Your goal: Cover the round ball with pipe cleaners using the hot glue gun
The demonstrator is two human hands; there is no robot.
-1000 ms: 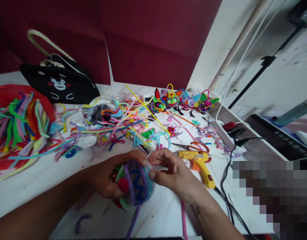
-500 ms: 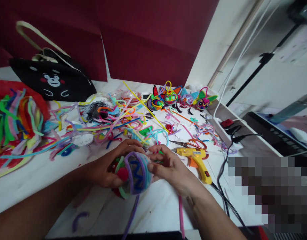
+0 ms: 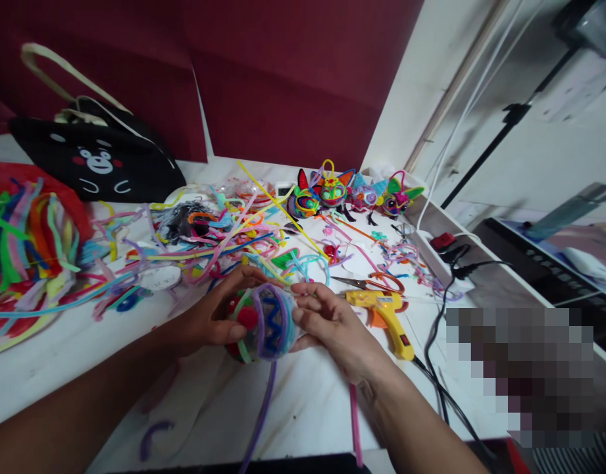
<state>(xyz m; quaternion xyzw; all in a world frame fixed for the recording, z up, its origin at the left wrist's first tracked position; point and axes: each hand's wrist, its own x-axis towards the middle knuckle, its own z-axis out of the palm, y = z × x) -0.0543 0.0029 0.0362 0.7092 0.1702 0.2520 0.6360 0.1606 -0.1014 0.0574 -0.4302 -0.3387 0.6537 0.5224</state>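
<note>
Between my two hands is a clear ball decorated with pipe cleaners (image 3: 272, 322). A blue zigzag framed in purple runs across its front, and a red pom-pom (image 3: 247, 317) sits on its left part. My left hand (image 3: 218, 313) wraps round the ball's left side, thumb beside the pom-pom. My right hand (image 3: 325, 316) grips the right side, thumb on the light blue and purple bands. Its far side is hidden. A purple pipe cleaner (image 3: 261, 415) trails below the ball toward the table edge. Under my right wrist lies a pink pipe cleaner (image 3: 354, 421).
A yellow glue gun (image 3: 389, 316) with a black cord and orange-handled scissors (image 3: 376, 283) lie to the right. Finished animal-faced balls (image 3: 333, 191) stand at the back. Loose pipe cleaners (image 3: 224, 243) spread across the middle; a black bag (image 3: 100, 164) stands back left.
The ball has tipped slightly in my hands, so the pom-pom and zigzag sit a little higher. Both hands keep hold of it. The whole view has shifted slightly.
</note>
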